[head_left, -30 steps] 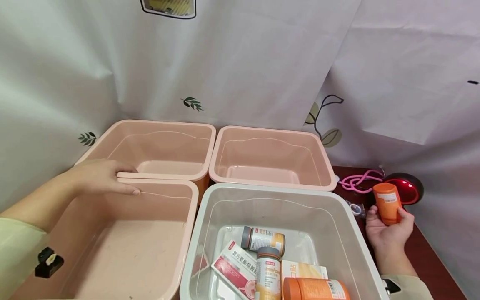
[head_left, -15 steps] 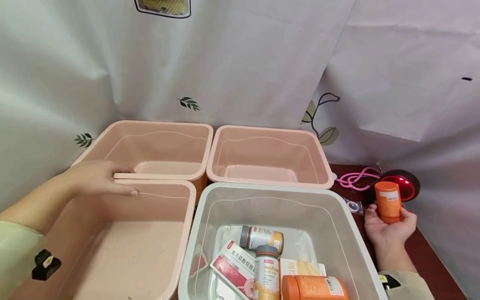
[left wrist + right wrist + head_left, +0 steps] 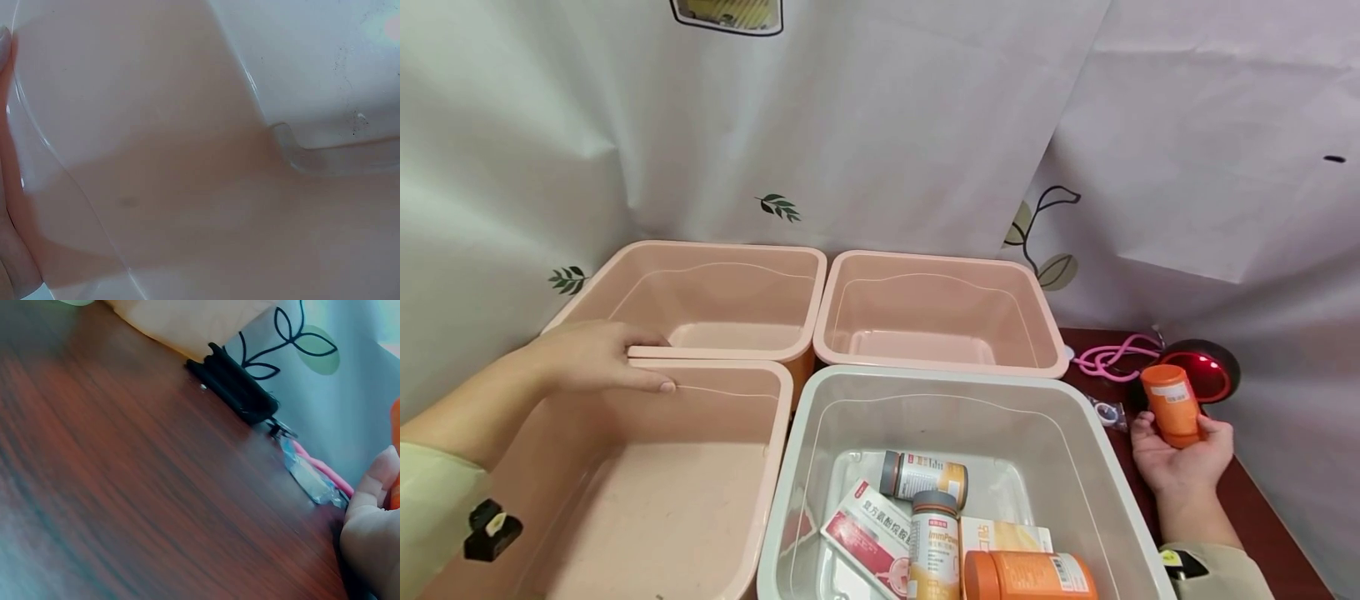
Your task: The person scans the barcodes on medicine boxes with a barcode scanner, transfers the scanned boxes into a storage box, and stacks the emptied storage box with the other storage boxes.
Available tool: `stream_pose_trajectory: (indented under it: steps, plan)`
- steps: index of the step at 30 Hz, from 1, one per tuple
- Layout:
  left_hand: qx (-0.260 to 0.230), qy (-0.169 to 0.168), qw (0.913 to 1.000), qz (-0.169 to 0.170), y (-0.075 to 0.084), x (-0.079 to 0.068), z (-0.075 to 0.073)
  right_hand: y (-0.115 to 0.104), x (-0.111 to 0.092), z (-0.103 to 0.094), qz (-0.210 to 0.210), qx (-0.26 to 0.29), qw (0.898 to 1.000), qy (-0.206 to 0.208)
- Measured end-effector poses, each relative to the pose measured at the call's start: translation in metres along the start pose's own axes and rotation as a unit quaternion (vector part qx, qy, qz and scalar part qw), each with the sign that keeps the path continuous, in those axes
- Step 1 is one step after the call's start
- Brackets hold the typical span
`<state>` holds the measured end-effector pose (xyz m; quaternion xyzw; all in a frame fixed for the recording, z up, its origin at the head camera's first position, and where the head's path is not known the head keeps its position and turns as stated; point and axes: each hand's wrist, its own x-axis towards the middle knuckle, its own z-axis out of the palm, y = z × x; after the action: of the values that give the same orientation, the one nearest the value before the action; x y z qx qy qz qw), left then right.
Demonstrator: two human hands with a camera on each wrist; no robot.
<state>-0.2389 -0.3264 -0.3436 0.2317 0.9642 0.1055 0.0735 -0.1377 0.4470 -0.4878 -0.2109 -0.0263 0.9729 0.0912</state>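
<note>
My right hand point(image 3: 1183, 458) holds an orange bottle point(image 3: 1172, 408), its white barcode label near the upper end and its top tilted left. Behind it stands a round black device point(image 3: 1221, 371) with a red glow inside. At the left, my left hand point(image 3: 598, 354) grips the adjoining rims of two pink bins, thumb inside the front bin point(image 3: 662, 483) and fingers inside the back one point(image 3: 715, 287). In the left wrist view, the front bin's inner wall point(image 3: 144, 156) fills most of the frame. The right wrist view catches only the edge of the bottle point(image 3: 395, 487).
A grey bin point(image 3: 925, 379) holds small bottles point(image 3: 934, 537), medicine boxes point(image 3: 872, 533) and another orange bottle point(image 3: 1037, 575). Behind it stands a third pink bin point(image 3: 940, 267). A pink cord point(image 3: 1105, 364) and a small plastic packet point(image 3: 1108, 414) lie on the dark wooden table point(image 3: 125, 456).
The orange bottle has tilted upright and then back to the left in my right hand. My left hand keeps its grip on the bin rims. The whole head view has shifted slightly.
</note>
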Motion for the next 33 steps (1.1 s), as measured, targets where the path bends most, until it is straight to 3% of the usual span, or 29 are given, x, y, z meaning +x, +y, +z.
stream_pose_trajectory:
  steps: [15, 22, 33]
  plan:
    - [-0.001, 0.004, 1.0, 0.0, -0.002, -0.004, 0.003, -0.018, -0.009, -0.007, 0.003, -0.062, 0.998, 0.001]
    - [-0.001, 0.006, 1.0, -0.003, -0.003, -0.005, -0.001, -0.017, -0.017, -0.008, -0.02, -0.096, 0.995, 0.032]
    - [-0.008, -0.003, 1.0, 0.005, 0.0, 0.0, -0.003, -0.02, -0.03, -0.026, -0.026, -0.071, 0.995, -0.067]
